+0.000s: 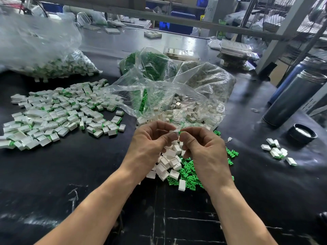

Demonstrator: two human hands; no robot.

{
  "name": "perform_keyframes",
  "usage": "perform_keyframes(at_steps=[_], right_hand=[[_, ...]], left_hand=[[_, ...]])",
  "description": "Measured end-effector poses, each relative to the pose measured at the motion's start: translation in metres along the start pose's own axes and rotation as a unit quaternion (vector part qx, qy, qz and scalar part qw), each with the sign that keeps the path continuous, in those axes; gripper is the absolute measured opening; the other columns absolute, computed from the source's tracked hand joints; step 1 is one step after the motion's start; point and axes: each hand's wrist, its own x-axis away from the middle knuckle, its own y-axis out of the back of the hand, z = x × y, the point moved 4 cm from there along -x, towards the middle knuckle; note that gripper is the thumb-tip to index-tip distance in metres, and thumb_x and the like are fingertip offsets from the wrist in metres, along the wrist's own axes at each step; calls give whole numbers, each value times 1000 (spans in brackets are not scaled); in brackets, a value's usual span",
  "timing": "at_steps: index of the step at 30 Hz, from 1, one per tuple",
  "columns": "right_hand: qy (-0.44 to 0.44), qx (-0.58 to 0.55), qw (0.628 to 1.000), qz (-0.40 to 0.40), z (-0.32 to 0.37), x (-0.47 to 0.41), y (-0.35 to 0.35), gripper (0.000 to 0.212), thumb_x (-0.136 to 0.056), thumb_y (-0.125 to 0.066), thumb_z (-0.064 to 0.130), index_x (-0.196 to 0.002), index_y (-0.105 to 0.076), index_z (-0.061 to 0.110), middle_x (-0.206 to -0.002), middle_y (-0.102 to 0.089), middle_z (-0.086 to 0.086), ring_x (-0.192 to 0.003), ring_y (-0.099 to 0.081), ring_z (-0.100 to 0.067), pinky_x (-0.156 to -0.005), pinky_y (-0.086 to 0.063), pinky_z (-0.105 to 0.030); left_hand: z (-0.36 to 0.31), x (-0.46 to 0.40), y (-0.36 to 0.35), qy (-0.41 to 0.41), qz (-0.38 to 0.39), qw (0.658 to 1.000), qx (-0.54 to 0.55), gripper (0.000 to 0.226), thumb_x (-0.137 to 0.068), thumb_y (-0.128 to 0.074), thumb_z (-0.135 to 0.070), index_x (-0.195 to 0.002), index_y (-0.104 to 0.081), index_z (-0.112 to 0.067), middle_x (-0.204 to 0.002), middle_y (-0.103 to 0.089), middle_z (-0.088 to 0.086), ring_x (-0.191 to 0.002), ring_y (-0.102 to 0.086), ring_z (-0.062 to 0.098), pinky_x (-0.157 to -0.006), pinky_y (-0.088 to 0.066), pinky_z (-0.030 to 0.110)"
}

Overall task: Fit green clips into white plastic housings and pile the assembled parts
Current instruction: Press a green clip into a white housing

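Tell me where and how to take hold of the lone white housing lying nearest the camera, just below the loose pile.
Pinch the lone white housing across its two long side walls, coming straight down from above. It lies apart from the loose pile on the black table, so its sides look free; green clips crowd only its far right edge.

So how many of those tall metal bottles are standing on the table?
2. Both stand at the right edge of the table: a grey bottle in front with its lid off, and a blue bottle right behind it. More could be hidden past the frame.
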Motion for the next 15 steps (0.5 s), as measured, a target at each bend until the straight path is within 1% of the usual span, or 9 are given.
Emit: perform_keyframes(at_steps=[2,7,11,15], right_hand=[[13,14,1000,1,2,1,-1,7,-95,-73,13,-91,-75,18,-69,-72,8,-56,-61,-3,-53,-49,-15],[40,54,998,-6,4,4,-4,14,-94,-74,11,-89,-75,24,-74,-73,11,-60,-62,1,-55,-49,-13],[58,96,994,-9,2,5,-5,19,-94,-74,11,-88,-73,29,-79,-74,12,-66,-65,-2,-59,-52,-17],[75,121,990,-15,1,5,-5,19,-92,-75,8,-89,-74,26,-79,-73,13,-68,-65,-4,-63,-50,-20]], left_hand=[[-1,0,2,-3,-1,1000,-8,13,-85,-80,-11,-98,-75,-10,-85,-75,10,-69,-62,11,-61,-52,22],[-3,2,3,-14,3,999,-38,8,-87,-78,-10,-95,-77,-11,-81,-76,3,-68,-61,10,-61,-52,21],[-7,4,2,-38,-1,997,-72,9,-87,-76,-2,-90,-77,-11,-80,-76,1,-66,-63,4,-61,-50,16],[-8,4,2,-51,-9,994,-91,14,-87,-74,7,-89,-77,-7,-74,-74,-2,-60,-61,-2,-59,-48,13]])
